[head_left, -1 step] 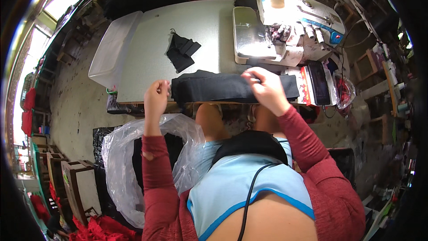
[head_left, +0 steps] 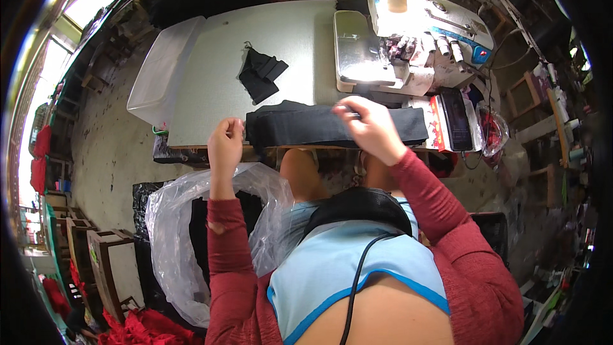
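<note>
Across the near edge of the table lies a long folded strip of black cloth (head_left: 300, 128). My left hand (head_left: 226, 148) hangs in the air just beside its left end, thumb and fingers drawn together in a pinch; anything thin between them is too small to see. Over the right half of the cloth is my right hand (head_left: 373, 129), its fingers curled closed. A small dark or shiny bit shows at those fingertips, but I cannot make out what it is. Farther back on the table rests a small piece of folded black fabric (head_left: 260, 75).
A translucent plastic bin (head_left: 163, 73) stands at the table's left edge. Right of the cloth are a dark phone-like device (head_left: 453, 118) and a sewing machine (head_left: 460, 38) with a metal-topped box (head_left: 357, 48) near it. By my left forearm sits a clear plastic bag (head_left: 172, 243) holding black cloth.
My right hand has shifted slightly left above the cloth. My left hand has moved a little down and to the right. The black cloth lies as before.
</note>
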Motion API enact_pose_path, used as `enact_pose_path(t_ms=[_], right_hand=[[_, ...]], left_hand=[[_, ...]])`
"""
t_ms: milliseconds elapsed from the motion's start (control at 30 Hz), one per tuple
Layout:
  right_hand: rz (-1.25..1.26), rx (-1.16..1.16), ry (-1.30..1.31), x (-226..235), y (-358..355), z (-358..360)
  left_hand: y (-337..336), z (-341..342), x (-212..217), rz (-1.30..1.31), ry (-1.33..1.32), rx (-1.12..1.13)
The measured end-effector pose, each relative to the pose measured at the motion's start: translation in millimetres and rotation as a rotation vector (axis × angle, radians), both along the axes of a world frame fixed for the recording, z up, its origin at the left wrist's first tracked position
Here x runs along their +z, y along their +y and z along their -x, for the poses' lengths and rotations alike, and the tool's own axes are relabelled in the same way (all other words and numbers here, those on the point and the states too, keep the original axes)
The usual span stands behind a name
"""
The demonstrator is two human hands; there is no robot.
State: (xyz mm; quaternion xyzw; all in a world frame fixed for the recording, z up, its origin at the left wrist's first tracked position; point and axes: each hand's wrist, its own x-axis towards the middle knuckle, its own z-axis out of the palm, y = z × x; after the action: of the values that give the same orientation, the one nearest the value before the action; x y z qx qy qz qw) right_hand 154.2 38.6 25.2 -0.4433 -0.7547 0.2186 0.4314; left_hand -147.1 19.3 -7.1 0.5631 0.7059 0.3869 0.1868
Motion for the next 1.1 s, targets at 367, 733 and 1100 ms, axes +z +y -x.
enact_pose_path(t_ms=[367,733,1100], right_hand=[[0.545,0.314,0.085,0.2,-11.5,80.3],[0.418,0.275,0.207,-18.7,-10.2,94.0],[0.385,0.158,0.193,-4.6,-16.3,102.7]], left_hand=[[-18.4,-23.2,-1.0,-0.049,0.142,0.056],[-22.4,-27.0,-0.9,-0.111,0.041,0.11],[-37.0,-53.5,11.3,-0.079,-0.47,-0.035]])
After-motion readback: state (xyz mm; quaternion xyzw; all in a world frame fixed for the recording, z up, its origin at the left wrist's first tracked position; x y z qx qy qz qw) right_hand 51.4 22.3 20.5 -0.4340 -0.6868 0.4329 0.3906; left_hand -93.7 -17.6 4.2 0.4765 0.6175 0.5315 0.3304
